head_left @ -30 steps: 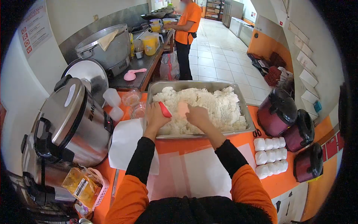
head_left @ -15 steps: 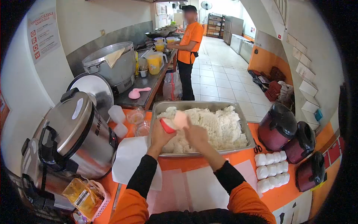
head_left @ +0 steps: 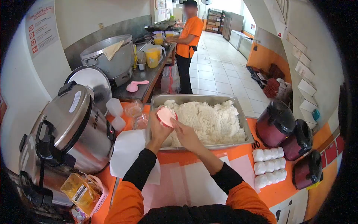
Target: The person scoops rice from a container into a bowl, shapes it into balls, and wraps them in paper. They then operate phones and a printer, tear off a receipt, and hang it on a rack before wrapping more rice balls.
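Note:
My left hand [head_left: 158, 130] is wrapped round a small red cup [head_left: 159, 120] over the left part of the metal tray [head_left: 197, 98]. My right hand [head_left: 187, 137] grips a light pink rice paddle [head_left: 167, 115], its flat blade lying across the mouth of the cup. The blade covers most of what is inside. White cooked rice [head_left: 212, 121] fills much of the tray, heaped highest towards the right. Sheets of white paper [head_left: 205, 183] lie on the orange table in front of the tray, under my forearms.
Large steel rice cookers [head_left: 71, 130] stand on the left beside a pink basket [head_left: 100, 194]. Clear plastic cups [head_left: 115, 108] sit near the tray. At right are white wrapped bundles [head_left: 269, 166], scissors [head_left: 256, 144] and dark red containers [head_left: 274, 121]. A person [head_left: 189, 37] works at the back counter.
The paddle has come down from beside the cup onto its mouth. My right hand has moved left and lower, closer to my left hand. The view has shifted slightly.

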### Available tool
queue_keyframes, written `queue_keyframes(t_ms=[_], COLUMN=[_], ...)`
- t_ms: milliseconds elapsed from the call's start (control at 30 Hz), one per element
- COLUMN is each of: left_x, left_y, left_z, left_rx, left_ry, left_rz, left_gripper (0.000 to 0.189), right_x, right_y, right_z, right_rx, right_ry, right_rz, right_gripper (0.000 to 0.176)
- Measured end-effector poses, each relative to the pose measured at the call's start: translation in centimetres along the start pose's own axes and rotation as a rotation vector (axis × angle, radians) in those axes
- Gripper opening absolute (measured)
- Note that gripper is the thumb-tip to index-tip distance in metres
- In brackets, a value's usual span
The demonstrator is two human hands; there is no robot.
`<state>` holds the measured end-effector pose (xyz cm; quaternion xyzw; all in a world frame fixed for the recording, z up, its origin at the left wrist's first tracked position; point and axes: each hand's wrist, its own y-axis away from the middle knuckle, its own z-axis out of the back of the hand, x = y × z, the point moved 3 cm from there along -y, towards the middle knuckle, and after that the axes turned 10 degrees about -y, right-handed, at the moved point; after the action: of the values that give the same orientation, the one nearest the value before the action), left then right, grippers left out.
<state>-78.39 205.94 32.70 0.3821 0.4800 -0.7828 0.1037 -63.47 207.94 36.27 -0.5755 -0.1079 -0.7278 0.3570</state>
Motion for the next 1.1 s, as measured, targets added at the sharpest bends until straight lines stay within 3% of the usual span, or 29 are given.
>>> queue_keyframes(t_ms=[67,167,300,400,567,667,767,900,967,1100], left_x=[0.3,-0.4,-1.4,-1.3,-1.5,-2.0,-2.3,-4.1,-6.9,-10.7], left_y=[0.1,-0.3,-0.7,-0.6,-0.4,-0.2,-0.2,-0.8,-0.3,1.9], left_z=[0.1,0.5,0.7,0.6,0.7,1.1,1.3,1.4,-0.2,-3.0], left_rx=[0.024,0.103,0.121,0.122,0.189,0.153,0.195,0.162,0.140,0.401], left_ry=[-0.020,-0.171,-0.150,-0.179,-0.199,-0.286,-0.210,-0.007,0.237,0.517], left_rz=[0.055,0.097,0.081,0.067,0.063,-0.011,0.082,0.001,0.011,0.038], left_gripper=[0.088,0.088,0.086,0.086,0.089,0.089,0.090,0.087,0.086,0.088], right_x=[0.3,-2.4,-3.2,-3.1,-1.7,-0.9,-2.8,-1.6,-3.9,-4.5], right_y=[-1.0,-3.3,-4.8,-2.9,-1.3,-1.4,-2.2,-0.7,1.3,4.5], right_z=[0.1,1.2,4.2,2.8,1.0,0.9,0.8,3.6,4.3,3.3], right_rx=[0.042,0.102,0.017,0.008,0.015,0.050,0.008,0.057,-0.048,0.074], right_ry=[0.085,0.165,-0.060,0.015,0.181,0.268,0.167,-0.512,-0.942,-1.565], right_rz=[-0.037,0.116,0.082,0.277,-0.119,-0.172,0.232,0.013,-0.291,-0.415], right_gripper=[0.040,0.040,0.041,0.042,0.036,0.039,0.043,0.045,0.047,0.064])
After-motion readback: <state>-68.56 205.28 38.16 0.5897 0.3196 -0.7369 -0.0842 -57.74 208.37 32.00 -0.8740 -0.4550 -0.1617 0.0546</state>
